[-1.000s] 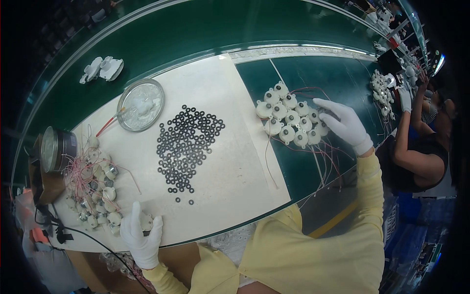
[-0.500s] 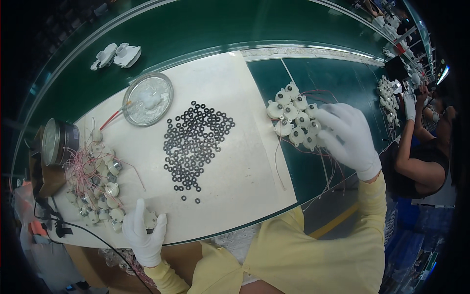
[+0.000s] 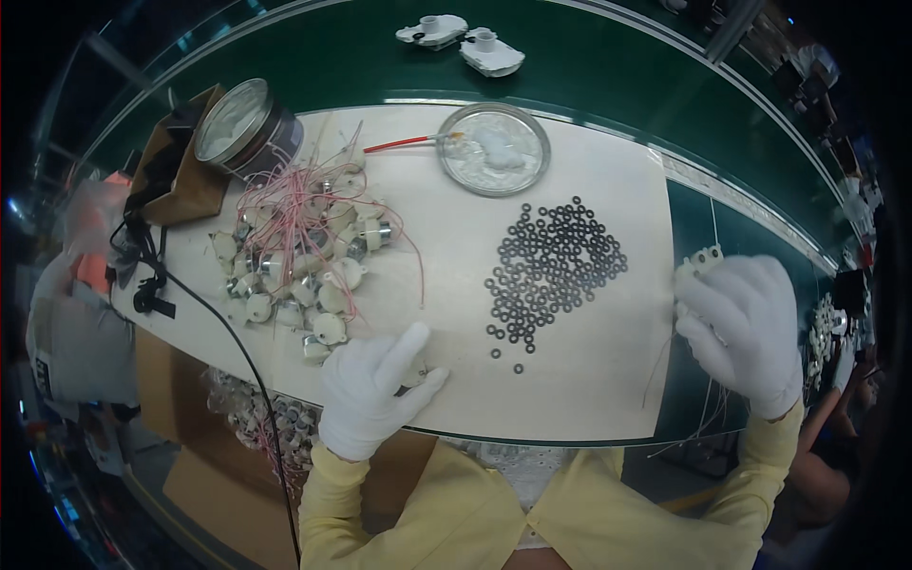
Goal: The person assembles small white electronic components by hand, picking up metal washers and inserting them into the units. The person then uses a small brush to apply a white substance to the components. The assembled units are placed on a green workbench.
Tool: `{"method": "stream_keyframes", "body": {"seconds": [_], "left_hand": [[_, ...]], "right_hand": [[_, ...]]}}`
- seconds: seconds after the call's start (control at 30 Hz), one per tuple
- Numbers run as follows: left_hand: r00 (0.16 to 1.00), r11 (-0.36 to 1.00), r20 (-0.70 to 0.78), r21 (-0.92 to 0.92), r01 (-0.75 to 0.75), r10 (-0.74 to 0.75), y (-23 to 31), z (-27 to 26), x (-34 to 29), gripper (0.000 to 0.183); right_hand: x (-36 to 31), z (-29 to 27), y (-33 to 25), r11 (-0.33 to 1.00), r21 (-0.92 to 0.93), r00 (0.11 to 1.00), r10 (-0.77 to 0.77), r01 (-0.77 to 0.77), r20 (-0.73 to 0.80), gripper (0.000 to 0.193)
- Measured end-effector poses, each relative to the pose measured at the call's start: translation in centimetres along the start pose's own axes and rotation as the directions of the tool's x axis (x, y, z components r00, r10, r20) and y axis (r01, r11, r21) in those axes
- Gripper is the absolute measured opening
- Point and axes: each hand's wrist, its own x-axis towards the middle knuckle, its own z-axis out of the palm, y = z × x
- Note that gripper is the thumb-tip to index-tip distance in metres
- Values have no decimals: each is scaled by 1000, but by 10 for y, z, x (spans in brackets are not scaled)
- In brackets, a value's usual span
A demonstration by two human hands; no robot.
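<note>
My left hand (image 3: 366, 394), in a white glove, lies at the table's front edge with thumb and forefinger spread. Between them is a partly hidden small pale motor (image 3: 415, 376); I cannot tell how firmly they touch it. At the right, my gloved right hand (image 3: 750, 328) is over a group of cream-coloured motors (image 3: 699, 261) with black rings on top. Its fingers are bent but apart, open, and cover most of the group. Thin wires (image 3: 708, 418) trail below this hand. Many small black rings (image 3: 551, 275) lie spread between the hands.
A pile of motors with pink wires (image 3: 304, 247) lies at the left. Behind it stand a round tin (image 3: 233, 128) and a cardboard box (image 3: 195, 190). A dish of white paste (image 3: 494, 147) holds a red-handled brush (image 3: 399, 143). Two white housings (image 3: 491, 55) sit farther back.
The view has swung left, so the table things appear farther right. My right hand remains at the motor group, its fingers more bent. My left hand stays by the small motor.
</note>
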Motion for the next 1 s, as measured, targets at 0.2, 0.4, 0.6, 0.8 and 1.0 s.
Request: {"method": "stream_keyframes", "body": {"seconds": [0.2, 0.4, 0.6, 0.8, 1.0], "left_hand": [[999, 999, -16, 40, 33, -32, -2, 0, -3, 62], [996, 996, 58, -62, 68, -65, -5, -1, 3, 58], [998, 994, -6, -92, 63, -64, -8, 2, -2, 55], [997, 988, 0, -137, 76, -76, -10, 1, -3, 55], [994, 983, 67, -158, 94, -85, -13, -3, -1, 55]], "right_hand": [[172, 61, -14, 987, 10, 979, -155, 158, -136, 26], [330, 158, -54, 967, -251, 904, 71, 41, 421, 21], [322, 129, -28, 986, -133, 933, 140, -101, 332, 19], [227, 82, 33, 624, 637, 891, 349, -452, 291, 21], [168, 93, 25, 358, 789, 811, 513, -500, 282, 27]]}}
